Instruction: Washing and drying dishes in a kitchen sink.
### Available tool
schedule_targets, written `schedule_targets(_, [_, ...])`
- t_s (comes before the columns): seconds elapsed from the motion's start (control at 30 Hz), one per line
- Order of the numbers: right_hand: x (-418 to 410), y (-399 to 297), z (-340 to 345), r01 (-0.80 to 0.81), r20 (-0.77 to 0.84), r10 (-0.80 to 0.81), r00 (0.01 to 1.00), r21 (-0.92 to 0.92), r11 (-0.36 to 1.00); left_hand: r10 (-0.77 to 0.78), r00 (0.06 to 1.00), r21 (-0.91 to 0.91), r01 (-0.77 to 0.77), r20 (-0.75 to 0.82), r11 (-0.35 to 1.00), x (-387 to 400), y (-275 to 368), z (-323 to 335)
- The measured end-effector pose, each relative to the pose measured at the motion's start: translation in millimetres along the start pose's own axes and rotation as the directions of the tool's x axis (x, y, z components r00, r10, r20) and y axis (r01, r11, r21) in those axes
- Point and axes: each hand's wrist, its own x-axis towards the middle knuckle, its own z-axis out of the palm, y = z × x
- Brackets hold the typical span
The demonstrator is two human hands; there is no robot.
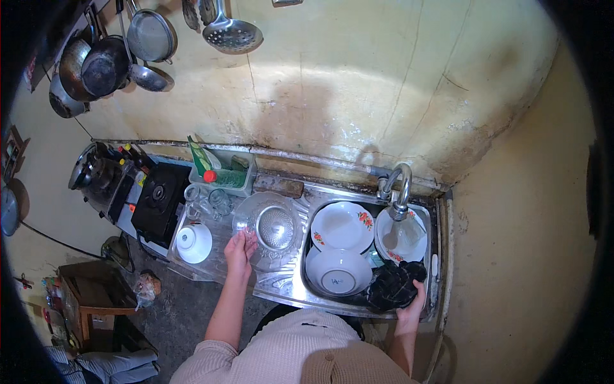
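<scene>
My left hand (241,252) has its fingers on the near-left rim of a clear patterned glass dish (276,228), over the ridged drainboard (276,283). In my right hand (411,303) is a bunched black cloth or scrubbing mesh (395,285), at the near right corner of the steel sink (307,259). Inside the basin lie a white plate with red flowers (340,223), an upturned white bowl (338,276) and another flowered plate (381,240). A clear, crumpled-looking item (407,235) rests on that second plate, beneath the curved faucet (403,182).
Left of the dish stand several glass mugs (211,204) and an upturned white bowl (193,242). A plastic bin (247,177) holds a green bottle (230,177). Farther left is a black stove (160,197). Pans (105,65) and a skimmer (232,36) hang on the wall.
</scene>
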Motion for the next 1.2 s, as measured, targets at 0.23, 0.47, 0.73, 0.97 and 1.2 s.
schedule_targets(0.23, [-7.8,-1.5,-3.3,-0.003,0.010,0.003,1.000,0.024,1.000,0.147,0.985,0.153,-0.159,0.087,0.975,3.7,-0.7,3.9])
schedule_targets(0.47, [-10.3,-4.7,-25.9,0.060,-0.044,-0.059,0.997,0.027,0.998,0.432,0.778,0.620,-0.627,0.457,0.472,8.0,6.2,21.4])
schedule_targets(0.73, [-22.5,-6.1,-38.7,0.073,0.001,-0.073,0.997,0.077,0.994,0.348,0.531,0.546,-0.836,0.773,0.062,12.9,-18.3,4.3])
schedule_targets(0.97, [-26.4,-3.8,-48.6,0.098,0.045,-0.103,0.994,0.104,0.990,0.307,0.473,0.513,-0.856,0.826,-0.064,22.3,-38.7,-2.3])
schedule_targets(1.2, [-30.2,-3.3,-49.8,0.166,-0.011,-0.166,0.986,0.043,0.985,0.176,0.519,0.544,-0.827,0.836,-0.144,29.4,-64.8,-21.6])
